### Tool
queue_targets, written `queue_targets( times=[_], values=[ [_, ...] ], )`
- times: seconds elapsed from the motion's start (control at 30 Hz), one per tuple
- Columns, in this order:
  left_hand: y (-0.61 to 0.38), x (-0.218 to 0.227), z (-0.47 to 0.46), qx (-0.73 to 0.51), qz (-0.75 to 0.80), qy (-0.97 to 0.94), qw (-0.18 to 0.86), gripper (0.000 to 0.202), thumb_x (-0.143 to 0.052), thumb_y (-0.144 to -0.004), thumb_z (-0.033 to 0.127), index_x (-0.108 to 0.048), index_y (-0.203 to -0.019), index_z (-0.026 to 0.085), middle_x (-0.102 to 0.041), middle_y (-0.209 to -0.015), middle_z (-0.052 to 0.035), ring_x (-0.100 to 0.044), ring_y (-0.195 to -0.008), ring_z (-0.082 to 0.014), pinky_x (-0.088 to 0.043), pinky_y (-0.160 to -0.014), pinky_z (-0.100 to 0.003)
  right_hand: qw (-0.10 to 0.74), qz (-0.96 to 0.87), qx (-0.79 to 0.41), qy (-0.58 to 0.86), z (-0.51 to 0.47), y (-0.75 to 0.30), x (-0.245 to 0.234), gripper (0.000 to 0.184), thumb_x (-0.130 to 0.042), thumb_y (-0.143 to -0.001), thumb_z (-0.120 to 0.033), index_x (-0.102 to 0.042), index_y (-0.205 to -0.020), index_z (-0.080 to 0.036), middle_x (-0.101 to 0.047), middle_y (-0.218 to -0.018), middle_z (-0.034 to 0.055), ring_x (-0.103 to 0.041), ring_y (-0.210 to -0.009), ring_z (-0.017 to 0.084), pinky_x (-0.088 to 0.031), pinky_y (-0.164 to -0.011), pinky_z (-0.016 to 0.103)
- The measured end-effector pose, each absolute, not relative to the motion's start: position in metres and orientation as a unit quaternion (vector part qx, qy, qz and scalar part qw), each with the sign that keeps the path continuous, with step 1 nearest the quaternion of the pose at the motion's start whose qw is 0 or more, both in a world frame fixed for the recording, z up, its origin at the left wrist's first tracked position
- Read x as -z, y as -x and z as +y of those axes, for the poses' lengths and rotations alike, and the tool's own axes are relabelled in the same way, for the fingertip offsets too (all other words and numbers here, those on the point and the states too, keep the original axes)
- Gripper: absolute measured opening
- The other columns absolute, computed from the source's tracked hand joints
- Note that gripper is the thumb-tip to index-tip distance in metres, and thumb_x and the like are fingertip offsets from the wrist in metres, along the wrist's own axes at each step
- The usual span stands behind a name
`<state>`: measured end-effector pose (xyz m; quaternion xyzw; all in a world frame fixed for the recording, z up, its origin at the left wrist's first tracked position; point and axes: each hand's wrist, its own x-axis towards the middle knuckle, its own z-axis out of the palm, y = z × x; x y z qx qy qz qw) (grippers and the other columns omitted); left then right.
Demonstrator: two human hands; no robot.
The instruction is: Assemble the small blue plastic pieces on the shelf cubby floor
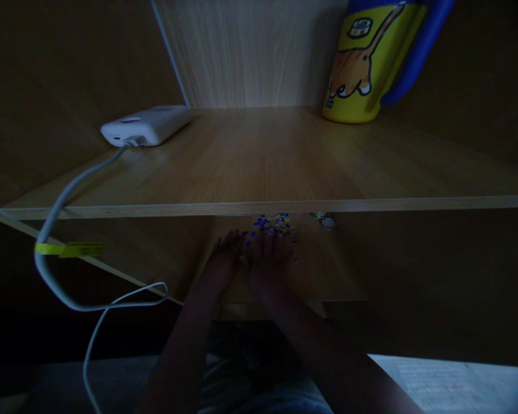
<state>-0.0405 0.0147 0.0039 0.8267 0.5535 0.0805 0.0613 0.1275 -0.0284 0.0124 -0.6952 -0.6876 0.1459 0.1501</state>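
A loose pile of small blue and yellow pieces (273,221), which look like jigsaw puzzle pieces, lies on the dim lower wooden surface (315,276). My right hand (267,253) is palm down at the near side of the pile, its fingers stretched out and apart over or against the nearest pieces. Just left of the pile, my left hand (227,253) lies with its fingers extended, near a few stray blue pieces. Neither hand visibly grips anything. Poor light hides whether the fingertips touch any pieces.
Above the hands runs a wooden shelf (250,167). A white power bank or adapter (151,123) rests there, its white cable (54,218) hanging down at left. A yellow mug (358,69) with a blue handle stands at right. A small round tin or lid (328,223) lies beyond the pieces.
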Motion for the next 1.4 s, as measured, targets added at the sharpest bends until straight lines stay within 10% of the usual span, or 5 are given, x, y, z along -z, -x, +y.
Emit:
queue_targets(
  times=[0.57, 1.4],
  values=[
    [-0.001, 0.003, -0.026, -0.094, 0.619, -0.780, -0.002, 0.070, -0.035, -0.118, 0.049, -0.027, -0.181, 0.019, -0.015, -0.190, -0.0145, -0.015, -0.176, -0.0372, -0.019, -0.141, -0.063, 0.089, -0.658, -0.137, 0.735, 0.012, -0.206, -0.005, 0.090, -0.031, -0.112, -0.075, -0.020, -0.182, -0.020, 0.005, -0.189, 0.0204, 0.004, -0.175, 0.046, 0.001, -0.127, 0.087],
    [-0.071, 0.006, -0.043, -0.099, 0.636, -0.762, 0.061, 0.101, -0.050, -0.106, 0.075, -0.027, -0.180, 0.009, -0.015, -0.188, -0.0220, -0.013, -0.175, -0.0447, -0.009, -0.141, -0.067, 0.122, -0.774, -0.089, 0.615, 0.081, -0.213, -0.010, 0.066, -0.033, -0.118, -0.059, -0.035, -0.178, -0.032, -0.031, -0.186, 0.0113, -0.027, -0.172, 0.033, -0.004, -0.138, 0.068]
  ],
)
